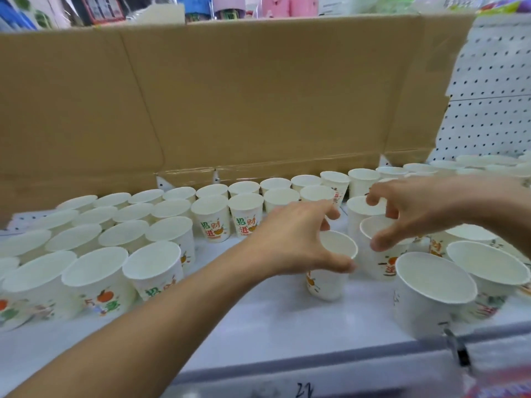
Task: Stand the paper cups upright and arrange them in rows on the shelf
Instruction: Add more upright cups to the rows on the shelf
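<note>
Two upright cups gripped by rims: left hand (290,239) fingers (327,211) on centre cup (327,282), right hand (422,208) on neighbour cup (382,265).

I am in a shop, facing a white display shelf (258,305). Its front edge carries a grey rail (316,366) with a small clip (459,354) on it. The back wall is white pegboard (488,81), punched with rows of holes and partly covered by a sheet of cardboard (230,96). Above the cardboard, packaged goods (100,8) in bright wrappers crowd together. Dozens of identical printed cups (214,222) stand on the shelf like stock.
</note>
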`<control>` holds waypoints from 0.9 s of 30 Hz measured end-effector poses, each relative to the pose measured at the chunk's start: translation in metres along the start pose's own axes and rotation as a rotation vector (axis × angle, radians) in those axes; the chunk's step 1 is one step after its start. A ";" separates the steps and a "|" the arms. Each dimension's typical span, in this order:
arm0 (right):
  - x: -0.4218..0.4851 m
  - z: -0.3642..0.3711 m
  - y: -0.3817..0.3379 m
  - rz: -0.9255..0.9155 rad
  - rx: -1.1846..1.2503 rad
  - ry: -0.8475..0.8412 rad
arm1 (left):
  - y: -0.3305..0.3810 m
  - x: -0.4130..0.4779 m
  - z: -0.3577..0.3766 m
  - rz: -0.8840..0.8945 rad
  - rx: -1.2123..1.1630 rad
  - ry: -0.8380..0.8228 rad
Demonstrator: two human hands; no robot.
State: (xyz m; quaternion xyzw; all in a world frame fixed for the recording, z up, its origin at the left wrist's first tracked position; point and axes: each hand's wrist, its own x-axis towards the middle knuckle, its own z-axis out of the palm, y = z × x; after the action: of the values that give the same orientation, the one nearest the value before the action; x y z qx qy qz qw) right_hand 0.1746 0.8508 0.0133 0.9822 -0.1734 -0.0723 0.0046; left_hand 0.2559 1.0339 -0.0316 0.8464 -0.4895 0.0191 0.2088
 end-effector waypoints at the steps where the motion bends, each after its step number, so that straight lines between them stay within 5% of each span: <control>1: 0.001 0.002 -0.002 -0.009 0.008 0.007 | -0.006 -0.003 -0.005 -0.020 0.046 0.004; 10: 0.015 0.002 -0.078 -0.164 0.033 0.084 | -0.081 -0.026 -0.061 -0.295 0.239 -0.036; 21: 0.031 -0.004 -0.139 -0.262 0.061 0.174 | -0.102 -0.027 -0.068 -0.312 0.564 0.027; 27: 0.034 -0.004 -0.126 -0.308 0.137 0.052 | -0.108 -0.038 -0.094 -0.268 0.194 -0.199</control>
State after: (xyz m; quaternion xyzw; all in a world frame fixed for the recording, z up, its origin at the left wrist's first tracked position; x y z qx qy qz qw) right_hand 0.2495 0.9580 0.0078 0.9967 -0.0251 -0.0348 -0.0690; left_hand 0.3428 1.1471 0.0093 0.9179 -0.3866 -0.0454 0.0776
